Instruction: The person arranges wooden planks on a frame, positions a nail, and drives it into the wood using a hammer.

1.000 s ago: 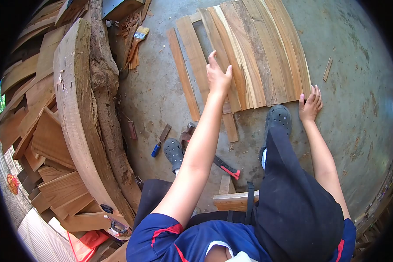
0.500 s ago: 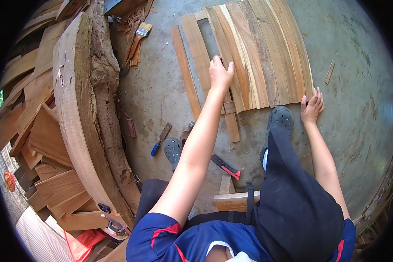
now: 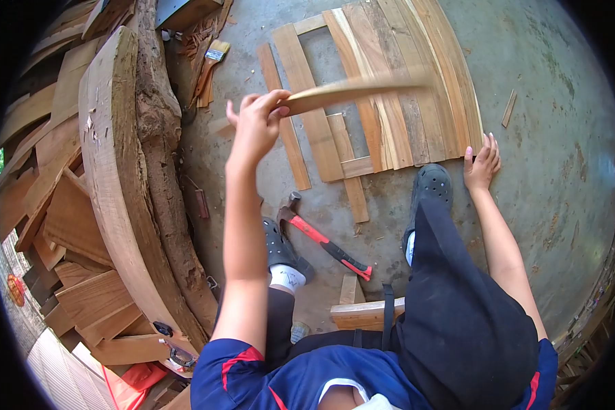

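My left hand (image 3: 256, 126) is closed around a narrow wooden slat (image 3: 362, 89), raised and lying crosswise above the boards. The slat's far end is blurred by motion. Beneath it, on the concrete floor, lies a panel of boards laid side by side (image 3: 417, 130), with an open gap showing a short wood strip (image 3: 340, 137) between the left board (image 3: 307, 102) and the others. A separate thin slat (image 3: 290, 147) lies further left. My right hand (image 3: 484, 162) rests with fingers stretched out at the panel's lower right corner, holding nothing.
A hammer with a red and black handle (image 3: 328, 244) lies between my feet. Near the top left is a paintbrush (image 3: 215, 53) beside wood scraps. A thick log (image 3: 160, 130) and heavy plank (image 3: 109, 137) border the left, with piled boards (image 3: 92, 301) beyond. A small wood sliver (image 3: 509, 107) lies at right.
My left hand has lifted a slat from the panel's left part and swung it left and crosswise, uncovering a wider gap. The hammer now shows more fully. My right hand stays at the corner.
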Tool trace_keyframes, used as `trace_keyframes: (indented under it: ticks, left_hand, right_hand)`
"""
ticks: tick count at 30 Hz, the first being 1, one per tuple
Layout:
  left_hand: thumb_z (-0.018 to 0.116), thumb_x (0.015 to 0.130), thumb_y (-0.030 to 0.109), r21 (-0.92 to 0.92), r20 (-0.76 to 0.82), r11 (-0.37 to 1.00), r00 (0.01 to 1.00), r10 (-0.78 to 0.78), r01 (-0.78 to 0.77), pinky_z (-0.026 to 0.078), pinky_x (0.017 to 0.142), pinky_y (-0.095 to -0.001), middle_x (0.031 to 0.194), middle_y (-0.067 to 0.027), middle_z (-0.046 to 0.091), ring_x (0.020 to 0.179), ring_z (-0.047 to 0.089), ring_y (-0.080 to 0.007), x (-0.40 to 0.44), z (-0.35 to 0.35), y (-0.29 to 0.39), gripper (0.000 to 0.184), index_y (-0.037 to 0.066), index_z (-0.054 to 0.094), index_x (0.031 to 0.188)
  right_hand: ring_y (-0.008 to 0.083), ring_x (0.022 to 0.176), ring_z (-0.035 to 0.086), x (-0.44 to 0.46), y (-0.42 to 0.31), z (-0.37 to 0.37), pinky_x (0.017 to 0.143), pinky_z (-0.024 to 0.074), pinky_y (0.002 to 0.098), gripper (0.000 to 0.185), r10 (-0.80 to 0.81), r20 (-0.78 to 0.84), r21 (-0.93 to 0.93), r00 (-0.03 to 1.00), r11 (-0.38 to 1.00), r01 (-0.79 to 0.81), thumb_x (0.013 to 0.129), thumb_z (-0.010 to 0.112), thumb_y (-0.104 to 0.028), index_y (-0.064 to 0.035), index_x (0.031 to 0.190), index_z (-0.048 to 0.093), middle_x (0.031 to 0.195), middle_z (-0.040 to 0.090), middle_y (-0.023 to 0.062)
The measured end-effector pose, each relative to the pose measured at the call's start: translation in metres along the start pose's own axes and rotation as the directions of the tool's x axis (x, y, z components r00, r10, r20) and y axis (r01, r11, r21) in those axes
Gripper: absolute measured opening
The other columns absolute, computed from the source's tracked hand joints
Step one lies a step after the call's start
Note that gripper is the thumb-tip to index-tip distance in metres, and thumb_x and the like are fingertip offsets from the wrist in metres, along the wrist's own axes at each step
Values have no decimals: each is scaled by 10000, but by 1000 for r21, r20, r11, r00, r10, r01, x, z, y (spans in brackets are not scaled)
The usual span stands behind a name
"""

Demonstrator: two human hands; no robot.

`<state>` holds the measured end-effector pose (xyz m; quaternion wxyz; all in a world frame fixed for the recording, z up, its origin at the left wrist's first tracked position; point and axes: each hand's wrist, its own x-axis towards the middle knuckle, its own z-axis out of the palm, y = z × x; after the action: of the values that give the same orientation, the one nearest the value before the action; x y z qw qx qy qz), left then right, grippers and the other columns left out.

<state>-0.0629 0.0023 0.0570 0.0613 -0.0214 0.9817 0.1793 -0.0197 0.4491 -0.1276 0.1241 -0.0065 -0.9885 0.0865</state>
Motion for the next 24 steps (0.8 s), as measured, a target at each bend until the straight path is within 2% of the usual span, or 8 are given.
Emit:
trace_keyframes:
  ticks: [4,7,10,15,17,18,21,24]
  left_hand:
    - [521,800,47,266,326,852,874,361,-451,62,1041,-584,969,29,599,1129,457,-186,22,-10,16,247,212,638,942]
    - [507,793,55,356,541,761,784,305,-542,-14,1082,-558,1071,-23,557,1228,374,-199,34,22,50,245,221,666,877]
    - [567,760,98,340,414,710,776,475,-616,50,1090,-527,1131,-67,515,1267,337,-224,36,84,44,192,206,663,886]
    - [656,730,187,330,236,794,859,454,-510,126,1079,-511,1240,-87,452,1275,317,-285,21,121,50,245,164,631,972]
    - [670,730,211,58,31,981,982,184,-186,137,1085,-488,1274,-130,423,1299,267,-293,1,130,53,378,109,566,1078]
    - [732,669,263,4,62,991,989,136,-136,193,1072,-477,1316,-183,376,1306,248,-324,-9,133,51,626,55,465,1196]
    - [757,634,319,-109,-9,988,994,110,-110,209,1064,-482,1368,-215,306,1316,221,-347,-45,141,53,789,11,397,1265]
    - [823,479,400,46,163,998,986,45,-54,168,1073,-492,1408,-274,185,1338,128,-390,-73,138,67,1136,-14,232,1356]
  right_hand:
    - [282,1275,286,0,0,-1,1032,192,457,587,1,0,-14,1000,1000,-1,881,340,-490,-86,1306,330,1366,330,111]
    - [285,1277,284,1,0,-2,1034,190,457,586,-4,-5,-7,1000,1000,4,880,342,-489,-85,1304,332,1365,330,111]
    - [286,1278,281,1,-2,-1,1035,189,455,584,-1,-5,11,1000,1000,1,880,346,-485,-84,1305,332,1364,330,111]
    - [288,1280,276,0,-1,-1,1037,187,455,586,2,0,-1,1000,1000,-2,880,351,-485,-85,1308,328,1367,323,114]
    - [289,1281,275,1,1,-3,1037,186,455,588,-5,8,-3,1000,1000,5,880,350,-487,-85,1308,326,1368,320,114]
    - [289,1281,273,0,1,-3,1037,186,456,589,-17,12,0,1000,1000,17,880,350,-489,-86,1309,324,1370,317,115]
    - [289,1282,273,1,1,-2,1036,187,456,588,-12,18,5,1000,1000,12,881,347,-489,-87,1309,323,1370,316,115]
    - [289,1281,275,0,1,-1,1036,187,456,588,-12,4,-2,1000,1000,12,882,345,-490,-86,1307,324,1367,320,115]
